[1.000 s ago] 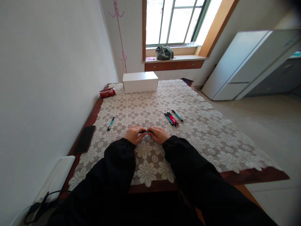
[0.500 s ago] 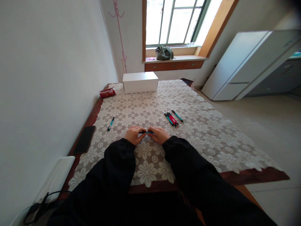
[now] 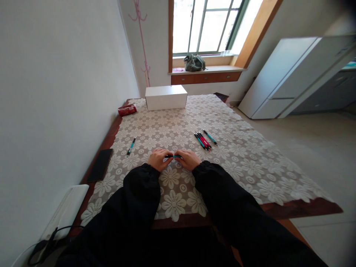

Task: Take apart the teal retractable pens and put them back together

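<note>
1. Both hands meet at the near middle of the bench (image 3: 278, 178). The left hand (image 3: 158, 158) and right hand (image 3: 189, 159) share one teal pen (image 3: 173, 156), held level just above the cloth.
2. The fingers of each hand are curled and pinched on an end of the pen; only a short teal-and-black stretch shows between them. By my reading the pen is being worked at its middle — pulled apart or pressed together, I cannot tell which.
3. A next move would call for a steady two-handed pinch with force along the barrel, since the pen is thin, smooth and apt to slip.
4. A single pen (image 3: 131, 145) lies to the left, well apart from the hands; a loose bunch of pens (image 3: 203, 140), teal and red with black tips, lies to the right and a little farther off.
5. The cloth (image 3: 178, 207) is pale lace with a raised flower pattern over dark wood — slender round pens could catch or roll on it.
6. A flat black phone (image 3: 100, 164) sits at the left edge, a plain white box (image 3: 166, 96) at the far end, a red packet (image 3: 127, 109) beside it.
</note>
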### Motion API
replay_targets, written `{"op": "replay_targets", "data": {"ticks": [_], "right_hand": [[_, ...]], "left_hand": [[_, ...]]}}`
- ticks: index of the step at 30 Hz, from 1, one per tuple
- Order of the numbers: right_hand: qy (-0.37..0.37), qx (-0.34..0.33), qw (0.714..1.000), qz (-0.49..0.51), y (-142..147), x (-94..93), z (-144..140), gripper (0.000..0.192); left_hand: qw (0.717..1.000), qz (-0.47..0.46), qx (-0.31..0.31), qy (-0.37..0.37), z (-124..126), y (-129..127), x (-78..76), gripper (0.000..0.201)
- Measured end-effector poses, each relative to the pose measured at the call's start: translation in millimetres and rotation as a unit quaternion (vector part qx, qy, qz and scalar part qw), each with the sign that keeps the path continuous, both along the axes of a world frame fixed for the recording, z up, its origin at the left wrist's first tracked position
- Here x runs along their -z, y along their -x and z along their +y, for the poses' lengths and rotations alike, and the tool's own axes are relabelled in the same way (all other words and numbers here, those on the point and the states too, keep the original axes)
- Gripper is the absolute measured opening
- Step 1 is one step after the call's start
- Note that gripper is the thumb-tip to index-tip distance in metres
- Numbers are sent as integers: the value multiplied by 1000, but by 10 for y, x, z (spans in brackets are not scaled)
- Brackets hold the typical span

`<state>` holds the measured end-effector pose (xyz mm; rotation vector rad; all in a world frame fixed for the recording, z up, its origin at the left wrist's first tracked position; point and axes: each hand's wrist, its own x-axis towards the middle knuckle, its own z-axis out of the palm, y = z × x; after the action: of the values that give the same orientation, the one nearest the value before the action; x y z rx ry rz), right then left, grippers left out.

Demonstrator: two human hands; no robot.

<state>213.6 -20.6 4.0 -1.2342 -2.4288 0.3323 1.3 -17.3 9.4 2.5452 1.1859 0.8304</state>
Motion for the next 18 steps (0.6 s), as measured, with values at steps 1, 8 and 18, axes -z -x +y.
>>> {"op": "replay_targets", "data": {"ticks": [1, 8, 18], "right_hand": [[-3, -3, 1000, -1, 0, -3, 0, 18], [-5, -10, 1000, -12, 10, -21, -11, 22], [6, 11, 1000, -14, 9, -31, -10, 19]], "left_hand": [[1000, -1, 2, 0, 0, 1, -1, 15], [1000, -5, -6, -2, -6, -2, -4, 15], [1000, -3, -15, 0, 1, 7, -2, 14]]}}
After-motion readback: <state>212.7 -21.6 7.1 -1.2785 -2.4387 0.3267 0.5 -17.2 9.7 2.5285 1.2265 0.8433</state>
